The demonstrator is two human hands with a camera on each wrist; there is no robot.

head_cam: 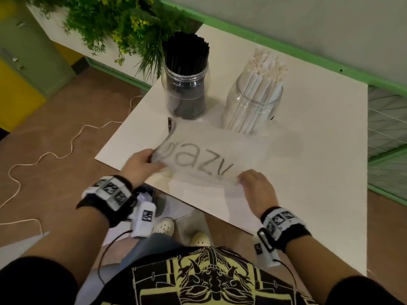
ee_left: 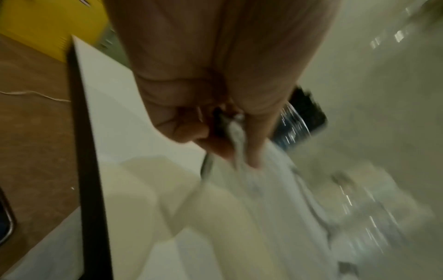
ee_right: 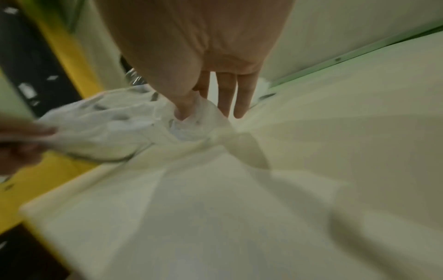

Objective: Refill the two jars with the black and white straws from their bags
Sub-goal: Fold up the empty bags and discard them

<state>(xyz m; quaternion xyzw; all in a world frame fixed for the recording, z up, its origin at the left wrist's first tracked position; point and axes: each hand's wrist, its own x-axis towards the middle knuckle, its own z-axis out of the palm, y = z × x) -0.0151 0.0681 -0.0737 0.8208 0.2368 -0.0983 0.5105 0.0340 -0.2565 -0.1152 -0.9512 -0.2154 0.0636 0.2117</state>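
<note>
A clear jar packed with black straws stands at the back of the white table. To its right a second clear jar holds white straws. In front of them lies a flat, see-through plastic bag with grey lettering; it looks empty. My left hand pinches the bag's left end between thumb and fingers. My right hand pinches the bag's near right edge with thumb and forefinger, the other fingers straight.
A leafy green plant hangs over the back left by the black-straw jar. A white cable trails over the brown floor on the left. A green ledge runs behind the table, with wire mesh on the right.
</note>
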